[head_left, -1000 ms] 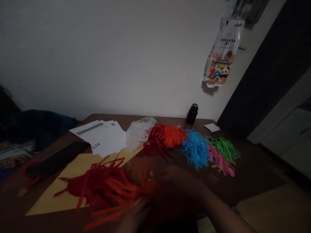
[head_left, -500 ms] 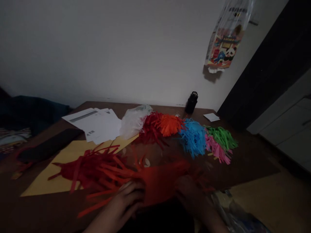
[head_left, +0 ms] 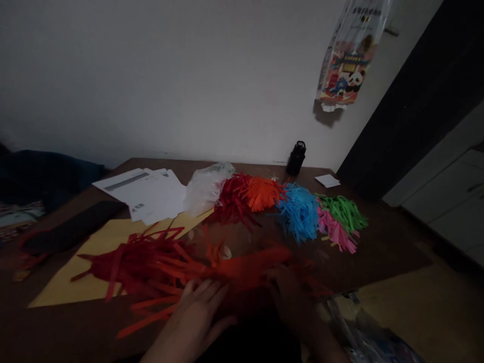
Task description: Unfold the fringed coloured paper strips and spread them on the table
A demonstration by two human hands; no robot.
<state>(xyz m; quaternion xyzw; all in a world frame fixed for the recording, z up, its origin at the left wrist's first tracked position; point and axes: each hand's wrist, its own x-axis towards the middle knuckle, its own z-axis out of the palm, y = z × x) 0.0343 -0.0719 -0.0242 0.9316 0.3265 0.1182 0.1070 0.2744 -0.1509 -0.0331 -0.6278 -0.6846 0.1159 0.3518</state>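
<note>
Half a second ago the left hand (head_left: 200,312) curls its fingers over the near edge of the red sheet (head_left: 249,269); now it lies open and flat, fingers spread and pointing toward twelve o'clock, gripping nothing, its tips on the sheet's left end where the red strips (head_left: 147,262) begin. The sheet itself sits lower and flatter than it does in that earlier view, where it stands up broader between the hands. The right hand (head_left: 293,302) has shifted little and rests on the sheet's right part, at three o'clock from the left hand; it is too dark to tell whether it pinches the paper or only presses on it. The sheet is bright red-orange, long and narrow as seen here, lying near the front edge of the table (head_left: 378,262) with its far edge running from nine toward two o'clock. The strips fan out from it toward nine o'clock, loose and tangled, partly over a yellow sheet (head_left: 75,272). At twelve o'clock from the red sheet lie heaps of cut paper in a row: dark red (head_left: 230,199), orange (head_left: 262,194), blue (head_left: 298,212), pink (head_left: 335,232) and green (head_left: 344,212). White papers (head_left: 151,194) lie at ten o'clock.
</note>
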